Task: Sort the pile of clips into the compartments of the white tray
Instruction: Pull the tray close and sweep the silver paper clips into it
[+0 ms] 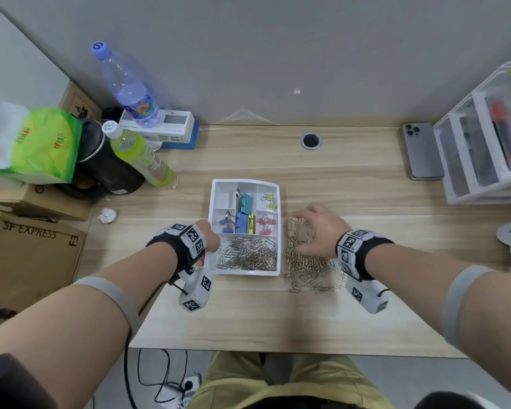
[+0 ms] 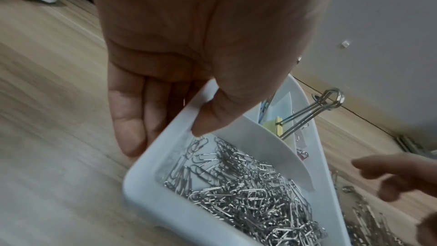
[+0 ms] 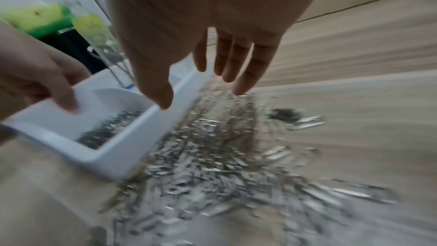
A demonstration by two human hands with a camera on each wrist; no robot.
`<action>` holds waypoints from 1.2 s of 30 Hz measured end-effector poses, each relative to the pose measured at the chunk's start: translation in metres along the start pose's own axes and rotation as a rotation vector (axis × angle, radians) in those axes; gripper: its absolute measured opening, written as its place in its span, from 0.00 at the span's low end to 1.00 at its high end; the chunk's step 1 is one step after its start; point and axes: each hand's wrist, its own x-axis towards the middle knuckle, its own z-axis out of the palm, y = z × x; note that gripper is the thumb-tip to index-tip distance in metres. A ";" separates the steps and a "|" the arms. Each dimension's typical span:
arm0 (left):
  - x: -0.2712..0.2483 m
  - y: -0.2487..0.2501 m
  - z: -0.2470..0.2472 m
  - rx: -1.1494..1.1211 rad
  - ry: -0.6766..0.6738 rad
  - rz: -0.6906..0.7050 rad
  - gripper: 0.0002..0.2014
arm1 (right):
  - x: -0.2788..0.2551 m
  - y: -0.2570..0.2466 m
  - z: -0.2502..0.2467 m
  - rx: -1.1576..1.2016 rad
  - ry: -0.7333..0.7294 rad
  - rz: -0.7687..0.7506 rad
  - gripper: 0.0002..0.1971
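Your left hand (image 2: 179,48) grips the left wall of the white tray (image 1: 216,199) near its front corner: the thumb (image 2: 217,115) is hooked over the rim into the front compartment, and the fingers (image 2: 129,122) lie down the outside of the wall. The tray sits near the middle of the table (image 1: 337,178), a little toward the front edge.

The wide front compartment holds a heap of silver paper clips (image 2: 241,190). Behind it, the middle compartments hold large binder clips (image 1: 244,214) in blue, teal and yellow. The right-hand compartments hold small yellow clips (image 1: 269,200) at the back and small pink clips (image 1: 266,224) in front of them.

Your right hand (image 1: 316,231) is open, fingers spread and nearly straight, palm down over the loose pile of paper clips (image 1: 304,261). That pile lies on the table just beside the tray's right wall and spreads toward the front edge. The right wrist view is blurred, so you cannot tell whether the fingertips (image 3: 241,89) touch the clips.
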 end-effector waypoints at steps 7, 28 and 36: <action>0.000 -0.005 -0.002 0.065 -0.012 -0.016 0.03 | -0.019 0.057 0.015 -0.274 -0.137 0.117 0.73; 0.001 -0.011 0.003 -0.026 -0.072 -0.010 0.02 | -0.018 0.069 0.008 -0.074 -0.092 0.173 0.26; 0.004 -0.012 0.004 -0.019 -0.065 -0.008 0.01 | -0.041 0.084 0.025 0.510 -0.317 0.504 0.22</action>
